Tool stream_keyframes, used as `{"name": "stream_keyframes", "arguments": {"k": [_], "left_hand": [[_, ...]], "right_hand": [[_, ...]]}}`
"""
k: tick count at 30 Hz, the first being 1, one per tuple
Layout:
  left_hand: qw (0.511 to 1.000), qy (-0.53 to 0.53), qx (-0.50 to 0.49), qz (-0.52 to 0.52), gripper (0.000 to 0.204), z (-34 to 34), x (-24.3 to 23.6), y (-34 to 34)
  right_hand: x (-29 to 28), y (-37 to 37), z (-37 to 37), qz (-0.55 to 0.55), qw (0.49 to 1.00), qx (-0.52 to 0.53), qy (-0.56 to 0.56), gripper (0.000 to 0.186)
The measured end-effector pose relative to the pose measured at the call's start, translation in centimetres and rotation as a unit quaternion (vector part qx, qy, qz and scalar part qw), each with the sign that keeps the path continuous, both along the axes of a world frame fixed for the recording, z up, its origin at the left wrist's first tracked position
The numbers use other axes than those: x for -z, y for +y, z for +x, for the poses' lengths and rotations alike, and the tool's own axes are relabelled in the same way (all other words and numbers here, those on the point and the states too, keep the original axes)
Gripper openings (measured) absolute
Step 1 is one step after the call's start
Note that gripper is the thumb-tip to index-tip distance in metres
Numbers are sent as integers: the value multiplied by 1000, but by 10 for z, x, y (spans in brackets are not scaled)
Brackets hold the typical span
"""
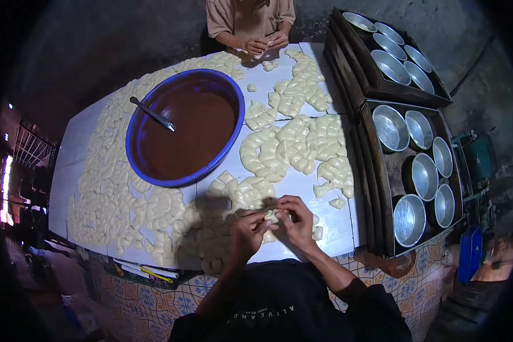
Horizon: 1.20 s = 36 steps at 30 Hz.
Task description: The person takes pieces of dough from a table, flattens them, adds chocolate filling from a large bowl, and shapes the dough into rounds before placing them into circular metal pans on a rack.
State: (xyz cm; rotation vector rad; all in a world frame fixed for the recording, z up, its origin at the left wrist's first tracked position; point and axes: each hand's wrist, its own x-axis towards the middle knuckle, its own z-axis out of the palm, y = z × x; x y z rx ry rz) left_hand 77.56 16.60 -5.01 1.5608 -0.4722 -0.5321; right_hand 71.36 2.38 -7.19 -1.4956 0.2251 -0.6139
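Above the near edge of the white table [302,185], my left hand [248,232] and my right hand [295,221] come together on a small piece of pale dough [272,216]. The fingers of both hands are closed around it, pinching it from either side. Many flattened, joined dough pieces [256,192] lie just beyond my hands, and more dough [319,233] rests beside my right wrist. A large blue basin [233,151] of smooth brown filling [188,131] stands ahead to the left, with a dark-handled spoon [154,114] resting in it.
On the right, stacked dark trays [370,165] hold several round metal pans [424,175]. Across the table a person's hands [266,43] work a dough piece. Dough pieces [111,188] cover much of the table's left side. Patterned tiles [148,299] show below the near edge.
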Motion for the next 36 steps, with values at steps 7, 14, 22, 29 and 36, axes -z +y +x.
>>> {"name": "stream_keyframes", "arguments": {"k": [7, 14, 22, 29, 36], "left_hand": [[976, 212, 7, -49, 11, -6, -4, 5], [997, 72, 30, -10, 17, -19, 8, 1], [977, 89, 126, -148, 50, -31, 6, -6], [985, 127, 110, -29, 27, -26, 34, -48], [991, 84, 105, 30, 24, -31, 52, -56]], "right_hand": [[-40, 0, -18, -114, 988, -103, 31, 20], [-25, -2, -35, -73, 984, -57, 154, 35], [-22, -26, -83, 263, 915, -205, 227, 48], [56, -65, -101, 153, 948, 113, 255, 50], [41, -62, -92, -205, 927, 124, 289, 44]]}}
